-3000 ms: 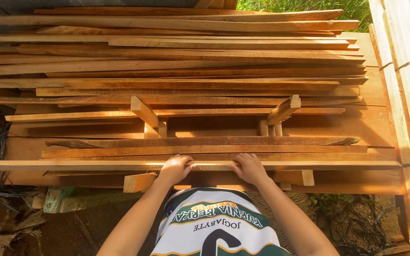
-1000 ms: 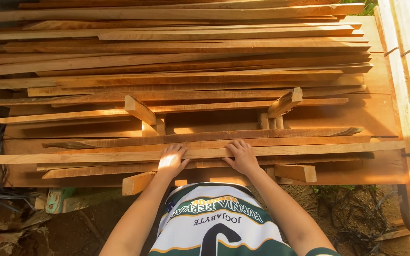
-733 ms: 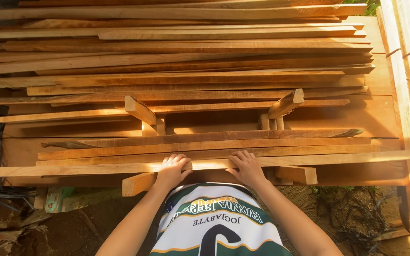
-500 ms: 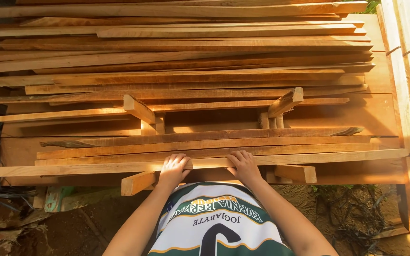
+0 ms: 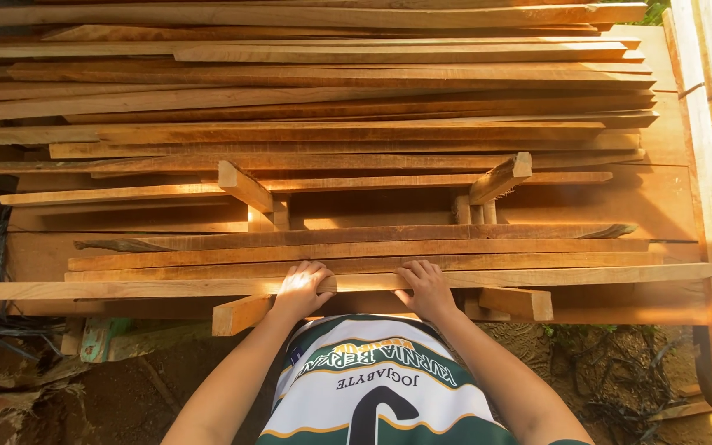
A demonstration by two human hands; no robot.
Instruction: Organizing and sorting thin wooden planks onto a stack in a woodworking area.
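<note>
Both hands, left [image 5: 301, 290] and right [image 5: 426, 288], curl around the nearest plank [image 5: 578, 275] atop the stack [image 5: 331, 140].

Both bare forearms reaching forward and converging, left hand [image 5: 301, 288] knuckles up with fingers curled over in a grip, right hand [image 5: 426, 288] just beside it, fingers bent and clamped likewise

support: wide board base [image 5: 661, 206] | on it: short wooden blocks [image 5: 245, 185], long planks [image 5: 356, 247]
</note>
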